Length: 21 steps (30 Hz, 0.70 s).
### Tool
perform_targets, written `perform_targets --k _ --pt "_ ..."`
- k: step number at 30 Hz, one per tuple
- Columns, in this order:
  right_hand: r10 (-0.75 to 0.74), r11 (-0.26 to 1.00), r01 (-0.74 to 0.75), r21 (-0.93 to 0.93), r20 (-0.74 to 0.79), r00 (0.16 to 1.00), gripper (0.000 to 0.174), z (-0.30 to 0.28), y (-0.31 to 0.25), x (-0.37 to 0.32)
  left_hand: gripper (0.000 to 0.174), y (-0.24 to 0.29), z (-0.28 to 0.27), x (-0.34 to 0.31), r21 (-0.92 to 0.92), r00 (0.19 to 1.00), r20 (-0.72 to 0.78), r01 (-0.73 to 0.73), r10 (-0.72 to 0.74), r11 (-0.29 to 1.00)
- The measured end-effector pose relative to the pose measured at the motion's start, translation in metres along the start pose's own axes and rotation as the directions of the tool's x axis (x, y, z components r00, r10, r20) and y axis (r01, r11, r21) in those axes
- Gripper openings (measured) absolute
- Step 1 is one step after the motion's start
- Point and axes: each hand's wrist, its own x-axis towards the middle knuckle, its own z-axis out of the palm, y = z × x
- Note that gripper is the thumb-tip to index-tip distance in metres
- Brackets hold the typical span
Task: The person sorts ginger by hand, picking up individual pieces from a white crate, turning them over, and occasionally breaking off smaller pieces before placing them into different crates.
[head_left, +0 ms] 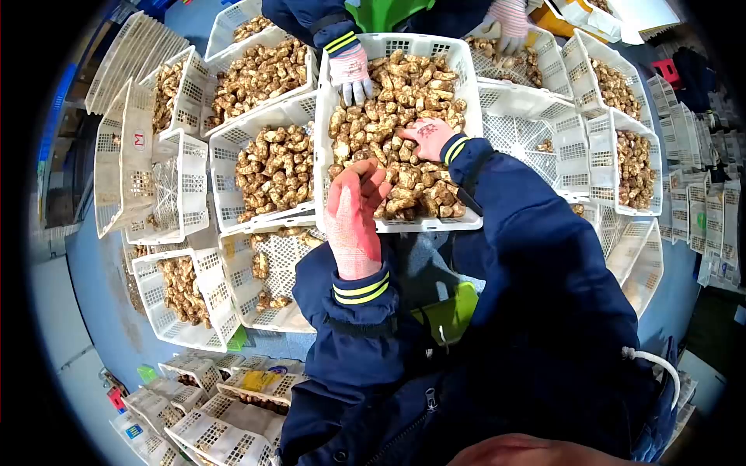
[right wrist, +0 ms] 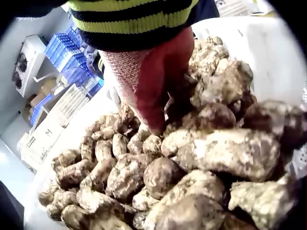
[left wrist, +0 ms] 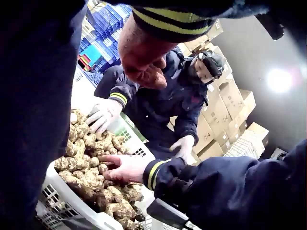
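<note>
One crate (head_left: 473, 93) of tubers (head_left: 408, 167): left grip (head_left: 356, 221) empty, right grip (head_left: 430, 138) touching, hold unclear

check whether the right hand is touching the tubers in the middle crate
Touching. The right wrist view shows the right hand reaching down among the tubers, a gloved fingertip meeting them with no visible gap.

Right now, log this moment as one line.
left hand: raised, no object visible in it | right hand: touching brown tubers | white crate: tuber-filled | opposite person's gloved hand: on tubers
</note>
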Motion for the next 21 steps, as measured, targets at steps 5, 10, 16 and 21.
perform_targets --k 5,10,16,21 --pt "-0.009 1.000 0.011 0.018 -0.084 0.996 0.039 0.011 0.008 0.012 0.035 0.003 0.001 0.000 0.028 1.000 0.001 0.000 0.000 1.000" --pt "0.050 0.504 0.153 0.850 -0.206 0.977 0.040 -0.008 0.010 -0.005 0.036 0.000 -0.002 0.002 0.009 1.000 0.003 0.008 -0.008 1.000" --pt "-0.160 -0.592 0.002 0.806 -0.121 0.980 0.053 -0.042 -0.007 -0.049 0.040 -0.001 -0.002 0.003 0.041 1.000 0.021 0.002 -0.003 0.999" --pt "-0.033 -0.431 0.136 0.892 -0.166 0.985 0.064 -0.066 -0.044 -0.077 0.039 -0.002 -0.005 0.004 0.007 0.999 0.047 0.015 -0.015 1.000"
